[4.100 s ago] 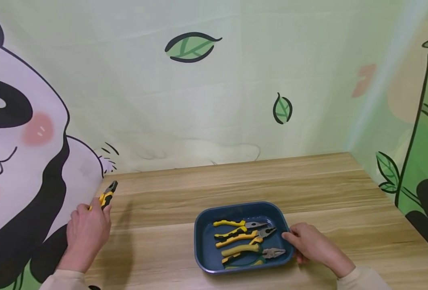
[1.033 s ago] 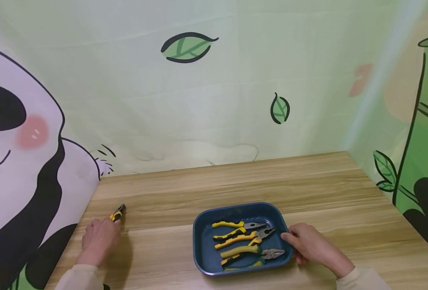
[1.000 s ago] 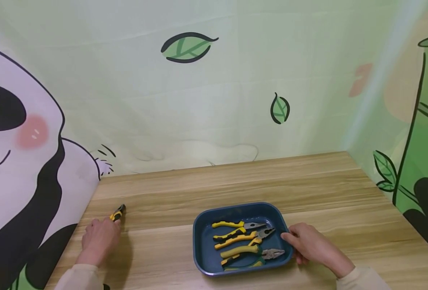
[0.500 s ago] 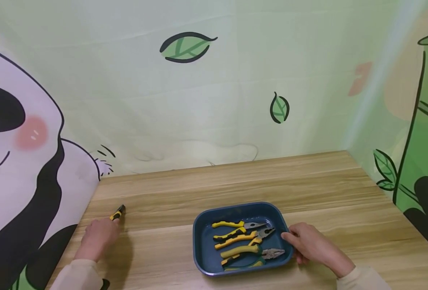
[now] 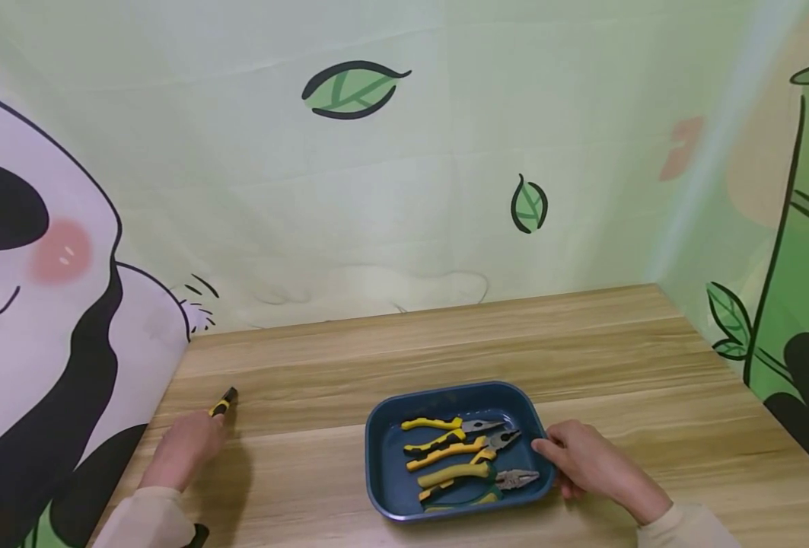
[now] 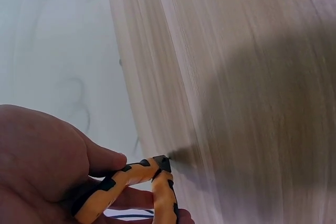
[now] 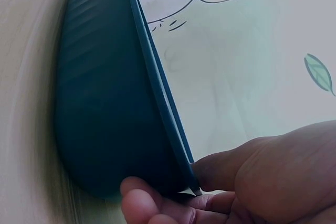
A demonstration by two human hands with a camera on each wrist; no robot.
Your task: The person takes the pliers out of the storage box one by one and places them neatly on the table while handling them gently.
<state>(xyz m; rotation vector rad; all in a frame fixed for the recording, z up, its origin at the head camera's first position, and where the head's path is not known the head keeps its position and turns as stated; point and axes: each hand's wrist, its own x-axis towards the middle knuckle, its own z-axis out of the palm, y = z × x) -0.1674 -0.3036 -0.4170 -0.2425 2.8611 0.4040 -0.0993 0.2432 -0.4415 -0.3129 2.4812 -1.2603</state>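
Note:
My left hand [image 5: 183,445] holds a pair of pliers [image 5: 223,402] with yellow-and-black handles, low over the table's left side. In the left wrist view the pliers' handles [image 6: 165,198] stand spread apart, with the thumb and fingers of the left hand [image 6: 42,156] on them. Their dark head is by its shadow; whether it touches the wood I cannot tell. The right hand [image 5: 592,460] pinches the right rim of a blue tray [image 5: 445,392], thumb over the edge and fingers beneath. Inside lie needle-nose pliers [image 5: 434,423], yellow-and-black pliers [image 5: 448,454] and green-and-yellow pliers [image 5: 459,472].
The wood-grain table [image 5: 308,358] ends at a pale printed cloth [image 5: 411,190] with leaves, which rises behind it. A cartoon panda [image 5: 82,327] is printed on the left side and bamboo [image 5: 801,266] on the right.
Over about four seconds the left hand has lowered the pliers toward the table and moved a little right. Most recently the pliers have turned slightly. Right hand and tray stay put.

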